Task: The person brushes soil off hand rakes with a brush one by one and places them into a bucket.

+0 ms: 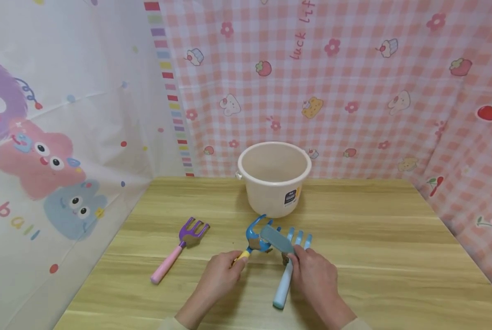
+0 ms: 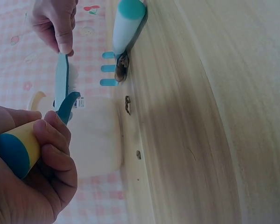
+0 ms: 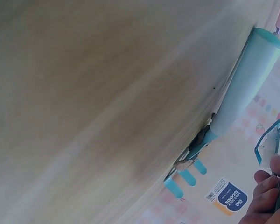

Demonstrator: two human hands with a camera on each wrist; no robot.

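Note:
My left hand (image 1: 221, 275) grips the yellow handle of a small blue hand rake (image 1: 253, 233), its curved tines pointing away and up above the table. In my right hand (image 1: 318, 272) is a grey-teal brush (image 1: 276, 238); pale bristles show along one side in the left wrist view. The brush head lies against or just over the blue rake's head. Below the right hand, a light blue hand rake (image 1: 283, 288) lies on the table, brown clumps (image 2: 122, 70) stuck near its neck. Brown crumbs (image 2: 127, 105) are scattered on the wood beside it.
A cream bucket (image 1: 266, 197) with a label stands behind the hands. To the left lies a purple hand fork (image 1: 167, 263) with a pink handle. Patterned cloths (image 1: 353, 78) hang behind and at both sides of the wooden table (image 1: 394, 256).

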